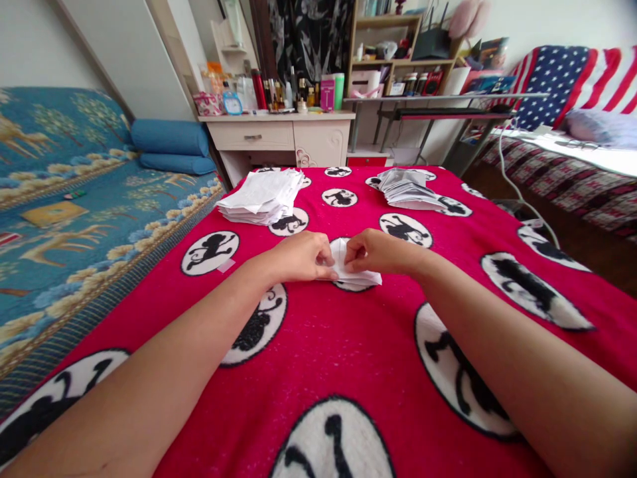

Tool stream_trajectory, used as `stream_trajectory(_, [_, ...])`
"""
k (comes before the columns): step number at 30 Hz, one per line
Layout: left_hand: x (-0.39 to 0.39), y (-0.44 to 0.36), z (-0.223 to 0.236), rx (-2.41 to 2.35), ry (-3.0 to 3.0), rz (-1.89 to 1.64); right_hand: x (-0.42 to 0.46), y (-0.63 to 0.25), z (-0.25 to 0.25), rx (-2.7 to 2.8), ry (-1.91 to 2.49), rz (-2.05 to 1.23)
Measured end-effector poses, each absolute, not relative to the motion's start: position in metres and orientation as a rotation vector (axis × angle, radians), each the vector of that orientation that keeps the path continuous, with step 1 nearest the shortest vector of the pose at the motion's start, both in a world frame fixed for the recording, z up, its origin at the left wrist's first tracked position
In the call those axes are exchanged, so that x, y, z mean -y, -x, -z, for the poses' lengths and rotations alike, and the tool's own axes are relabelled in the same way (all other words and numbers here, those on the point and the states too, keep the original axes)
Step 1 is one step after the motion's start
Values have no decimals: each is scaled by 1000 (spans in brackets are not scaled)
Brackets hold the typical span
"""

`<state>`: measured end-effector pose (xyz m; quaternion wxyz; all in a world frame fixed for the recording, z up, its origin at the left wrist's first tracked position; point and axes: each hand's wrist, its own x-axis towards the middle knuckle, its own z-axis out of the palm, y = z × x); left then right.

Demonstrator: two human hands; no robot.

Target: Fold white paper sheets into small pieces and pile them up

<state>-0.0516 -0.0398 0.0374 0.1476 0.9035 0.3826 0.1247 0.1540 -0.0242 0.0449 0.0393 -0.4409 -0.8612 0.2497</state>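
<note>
A small folded white paper [354,273] lies on the red blanket [348,352] in front of me. My left hand [301,257] pinches its left edge with curled fingers. From the other side, my right hand [379,251] presses and grips the paper's top. Both hands meet over it. A stack of flat white paper sheets [261,196] rests farther back on the left. A pile of folded paper pieces [408,188] sits farther back on the right.
A sofa with a blue patterned cover [64,226] runs along the left. A white dresser [281,136] crowded with bottles stands behind the blanket, a desk and shelves [423,99] to its right. A flag-patterned cloth [572,79] and a white cable [517,186] are at right.
</note>
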Motion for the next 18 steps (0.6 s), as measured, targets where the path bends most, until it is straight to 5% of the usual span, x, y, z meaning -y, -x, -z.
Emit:
stream_trajectory(4, [38, 61, -42, -983, -2552, -291, 26, -161, -56, 2737, 1289, -990])
stream_trajectory(18, [34, 66, -42, -960, -2489, -227, 29, -161, -59, 2834, 1346, -857])
